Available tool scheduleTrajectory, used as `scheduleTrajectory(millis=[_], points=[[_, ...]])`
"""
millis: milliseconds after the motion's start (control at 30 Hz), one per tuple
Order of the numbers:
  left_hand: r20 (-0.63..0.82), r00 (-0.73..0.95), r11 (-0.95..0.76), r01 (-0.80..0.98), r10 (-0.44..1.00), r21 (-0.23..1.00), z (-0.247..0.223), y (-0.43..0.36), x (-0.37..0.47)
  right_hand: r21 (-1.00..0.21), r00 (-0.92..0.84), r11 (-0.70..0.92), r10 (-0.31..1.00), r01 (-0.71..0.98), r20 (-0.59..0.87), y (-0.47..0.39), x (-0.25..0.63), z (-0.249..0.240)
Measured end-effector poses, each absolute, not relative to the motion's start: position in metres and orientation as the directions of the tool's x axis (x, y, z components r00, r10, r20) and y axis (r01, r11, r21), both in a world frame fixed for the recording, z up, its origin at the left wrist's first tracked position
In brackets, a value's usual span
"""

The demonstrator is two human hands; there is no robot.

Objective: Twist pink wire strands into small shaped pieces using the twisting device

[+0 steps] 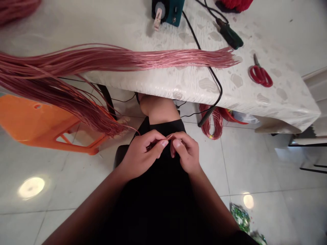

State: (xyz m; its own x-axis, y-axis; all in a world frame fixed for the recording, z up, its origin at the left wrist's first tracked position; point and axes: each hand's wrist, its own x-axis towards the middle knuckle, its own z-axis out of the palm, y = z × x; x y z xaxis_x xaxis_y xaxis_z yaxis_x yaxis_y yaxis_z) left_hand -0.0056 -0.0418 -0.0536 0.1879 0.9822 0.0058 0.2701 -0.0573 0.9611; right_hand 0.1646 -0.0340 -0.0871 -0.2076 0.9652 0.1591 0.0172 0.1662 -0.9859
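Above my lap, my left hand [146,153] is closed, pinching a thin pinkish-red wire [169,137] between thumb and forefinger. The wire's bright coppery end pokes out toward my right hand [185,149]. That hand is closed as well, its thumb and forefinger pinched at the tip of the same wire. Behind my left hand the wire runs back toward a loose hanging bundle of similar wires [97,119]. A second long bundle of wires [158,59] lies across the table, its cut ends fanned out to the right.
On the patterned tablecloth [242,95] lie red-handled scissors [261,75], a dark green-handled tool [231,35] with a cable, and a teal device [176,12] with a clip. An orange stool [51,126] stands left. A wire coil [217,127] hangs below the table's edge.
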Motion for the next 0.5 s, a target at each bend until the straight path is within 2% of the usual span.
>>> scheduleTrajectory(millis=[200,267,500], points=[[-0.021,0.242,-0.052,0.288,0.97,0.956,-0.052,-0.044,-0.007,-0.967,-0.239,0.195,0.959,0.164,0.152,-0.035,0.166,-0.076],[-0.046,0.278,-0.029,0.258,0.959,0.966,-0.05,-0.045,-0.008,-0.967,-0.257,0.191,0.956,0.168,0.144,-0.036,0.167,-0.073],[-0.105,0.394,0.06,0.127,0.913,0.99,-0.045,-0.045,-0.01,-0.992,-0.271,0.107,0.955,-0.06,0.119,-0.036,0.165,-0.074]])
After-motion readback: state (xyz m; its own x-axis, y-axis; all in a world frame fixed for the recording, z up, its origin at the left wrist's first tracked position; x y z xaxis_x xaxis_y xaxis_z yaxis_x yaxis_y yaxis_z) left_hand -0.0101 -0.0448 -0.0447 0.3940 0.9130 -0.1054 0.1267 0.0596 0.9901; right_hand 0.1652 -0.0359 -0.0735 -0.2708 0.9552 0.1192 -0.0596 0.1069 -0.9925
